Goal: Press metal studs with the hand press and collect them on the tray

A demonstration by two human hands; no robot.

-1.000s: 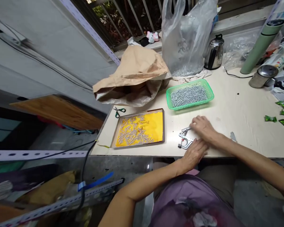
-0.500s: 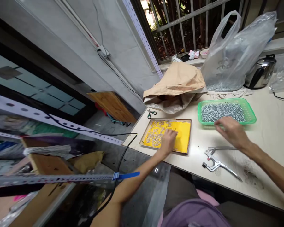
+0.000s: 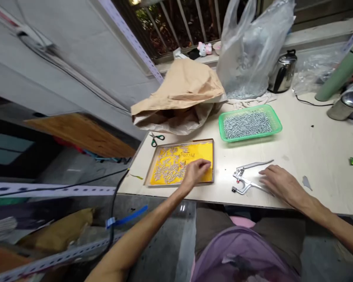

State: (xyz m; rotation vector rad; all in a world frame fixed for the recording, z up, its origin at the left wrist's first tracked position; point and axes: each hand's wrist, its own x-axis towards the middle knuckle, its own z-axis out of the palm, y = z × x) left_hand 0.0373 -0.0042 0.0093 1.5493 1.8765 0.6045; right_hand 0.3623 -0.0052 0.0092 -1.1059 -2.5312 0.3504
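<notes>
My left hand (image 3: pixel 194 172) is over the right part of a shallow tray (image 3: pixel 213 160) with a yellow bottom. Its fingers are pinched together; whatever is between them is too small to make out. Small silvery metal pins (image 3: pixel 169 170) lie scattered across the tray's left side. My right hand (image 3: pixel 282 186) is at the handle ends of metal hand pliers (image 3: pixel 247 182), which lie on the table with handles spread. Its fingers are stretched out and not closed round the handles. Beyond the pliers, a green plastic basket (image 3: pixel 276 131) holds many similar silvery pieces.
A crumpled brown paper bag (image 3: pixel 182 90) stands behind the tray, with green-handled scissors (image 3: pixel 156 138) beside it. Farther back are a plastic bag (image 3: pixel 247 58), a metal kettle (image 3: pixel 283 72) and a green cylinder (image 3: pixel 341 76). A black cable (image 3: pixel 117 188) hangs past the table's left corner.
My right hand has come from near the green basket's front edge down to the pliers' handles. My left hand stays pinched over the tray. The view has swung to the right.
</notes>
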